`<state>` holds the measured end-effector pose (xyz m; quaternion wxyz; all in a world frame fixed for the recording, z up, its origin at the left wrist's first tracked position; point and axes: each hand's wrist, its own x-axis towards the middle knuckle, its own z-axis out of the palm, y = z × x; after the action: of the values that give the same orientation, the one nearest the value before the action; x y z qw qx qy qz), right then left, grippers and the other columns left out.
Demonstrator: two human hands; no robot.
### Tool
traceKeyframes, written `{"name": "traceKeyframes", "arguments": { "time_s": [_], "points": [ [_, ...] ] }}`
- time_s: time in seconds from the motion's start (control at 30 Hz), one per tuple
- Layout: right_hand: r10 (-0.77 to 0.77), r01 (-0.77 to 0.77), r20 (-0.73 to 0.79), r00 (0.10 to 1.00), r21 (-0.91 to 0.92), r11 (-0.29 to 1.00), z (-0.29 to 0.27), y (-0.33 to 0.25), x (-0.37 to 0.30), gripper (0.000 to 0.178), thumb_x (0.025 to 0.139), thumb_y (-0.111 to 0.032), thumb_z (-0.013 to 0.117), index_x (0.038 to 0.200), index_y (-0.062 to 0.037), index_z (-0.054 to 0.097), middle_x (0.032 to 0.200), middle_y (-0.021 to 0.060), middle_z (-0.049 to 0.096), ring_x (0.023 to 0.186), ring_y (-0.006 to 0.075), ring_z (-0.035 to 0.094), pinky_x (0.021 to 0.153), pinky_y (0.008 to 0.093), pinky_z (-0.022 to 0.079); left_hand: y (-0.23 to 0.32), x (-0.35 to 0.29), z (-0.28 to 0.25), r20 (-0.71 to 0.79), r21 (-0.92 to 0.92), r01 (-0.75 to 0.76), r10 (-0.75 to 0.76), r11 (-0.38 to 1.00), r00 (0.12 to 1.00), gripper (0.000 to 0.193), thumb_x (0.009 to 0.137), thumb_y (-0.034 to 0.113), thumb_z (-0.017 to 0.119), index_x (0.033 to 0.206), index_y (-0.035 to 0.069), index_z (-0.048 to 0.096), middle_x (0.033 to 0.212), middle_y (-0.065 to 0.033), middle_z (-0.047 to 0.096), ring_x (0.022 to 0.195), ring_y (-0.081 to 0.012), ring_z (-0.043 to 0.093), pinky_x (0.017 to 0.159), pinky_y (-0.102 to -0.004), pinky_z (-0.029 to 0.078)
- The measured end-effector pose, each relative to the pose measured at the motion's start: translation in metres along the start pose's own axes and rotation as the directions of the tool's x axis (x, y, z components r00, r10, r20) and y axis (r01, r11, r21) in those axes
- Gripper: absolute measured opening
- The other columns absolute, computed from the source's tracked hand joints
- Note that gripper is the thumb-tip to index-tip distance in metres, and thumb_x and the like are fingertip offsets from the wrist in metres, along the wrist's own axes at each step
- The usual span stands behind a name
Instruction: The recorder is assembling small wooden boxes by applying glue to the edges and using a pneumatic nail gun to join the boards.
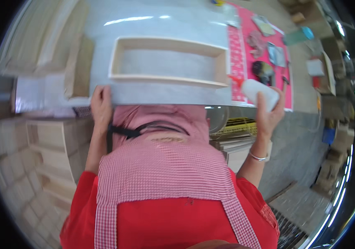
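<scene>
A rectangular open frame of pale wood [167,81] lies on the grey tabletop [144,96] in front of me, its long side parallel to the front edge. In my right hand [270,118] is a white squeeze bottle [259,93]. The bottle lies tilted, and its red nozzle [236,80] points left toward the frame's right end, close beside it. At the table's front edge, left of the frame, my left hand [101,104] is closed with curled fingers. Whether anything is in that hand is hidden.
Stacked wooden boards [46,41] stand on the left side. To the right, a pink mat [283,83] carries a dark round object [262,68], a hammer-like tool [285,83], a cloth [257,43] and packets. A teal-capped bottle [300,36] lies beyond. Wooden shelf units [48,137] are at lower left.
</scene>
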<state>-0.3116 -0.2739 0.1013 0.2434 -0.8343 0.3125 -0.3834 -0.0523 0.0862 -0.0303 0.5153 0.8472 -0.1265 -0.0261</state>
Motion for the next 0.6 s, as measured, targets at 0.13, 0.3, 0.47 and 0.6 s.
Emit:
{"name": "traceKeyframes", "arguments": {
  "time_s": [0.13, 0.3, 0.47, 0.6],
  "points": [
    [-0.040, 0.042, 0.029, 0.999, -0.080, 0.996, -0.011, -0.010, -0.005, 0.035, 0.082, -0.013, 0.076, 0.111, -0.0024, 0.060, 0.097, 0.0061, 0.063, 0.088, 0.0180, 0.061, 0.078, 0.0291, 0.050, -0.011, -0.004, -0.012, 0.032, -0.026, -0.024, 0.025, 0.999, 0.999, 0.027, 0.102, 0.021, 0.052, 0.084, 0.001, 0.049, 0.076, -0.0001, 0.045, 0.074, -0.0102, 0.041, 0.068, -0.0261, 0.038],
    [0.094, -0.079, -0.070, 0.993, 0.191, 0.978, -0.009, -0.005, -0.023, 0.038, 0.081, -0.016, 0.077, 0.111, -0.0022, 0.057, 0.092, 0.0061, 0.062, 0.078, 0.0176, 0.062, 0.072, 0.0342, 0.053, -0.005, 0.000, -0.004, 0.004, -0.157, -0.053, 0.055, 0.986, 0.998, 0.025, 0.099, 0.017, 0.058, 0.082, 0.001, 0.050, 0.076, 0.0018, 0.046, 0.073, -0.0090, 0.042, 0.067, -0.0253, 0.039],
    [0.418, -0.363, 0.017, 0.908, 0.528, 0.768, 0.016, -0.045, -0.028, 0.036, 0.083, -0.015, 0.076, 0.112, -0.0035, 0.057, 0.094, 0.0038, 0.061, 0.079, 0.0156, 0.060, 0.071, 0.0309, 0.051, -0.017, 0.009, -0.010, 0.075, -0.271, 0.021, -0.001, 0.962, 0.997, 0.017, 0.094, 0.012, 0.066, 0.085, -0.001, 0.059, 0.079, 0.0015, 0.055, 0.075, -0.0082, 0.049, 0.070, -0.0240, 0.042],
    [0.230, -0.299, 0.201, 0.952, 0.459, 0.836, 0.075, -0.062, -0.034, 0.036, 0.084, -0.015, 0.075, 0.113, -0.0033, 0.057, 0.101, 0.0069, 0.060, 0.089, 0.0161, 0.058, 0.078, 0.0309, 0.048, -0.013, -0.016, -0.026, 0.042, -0.130, 0.209, -0.205, 0.969, 0.978, 0.021, 0.091, 0.013, 0.069, 0.106, -0.003, 0.071, 0.089, -0.0015, 0.067, 0.081, -0.0087, 0.055, 0.074, -0.0247, 0.045]
  ]
}}
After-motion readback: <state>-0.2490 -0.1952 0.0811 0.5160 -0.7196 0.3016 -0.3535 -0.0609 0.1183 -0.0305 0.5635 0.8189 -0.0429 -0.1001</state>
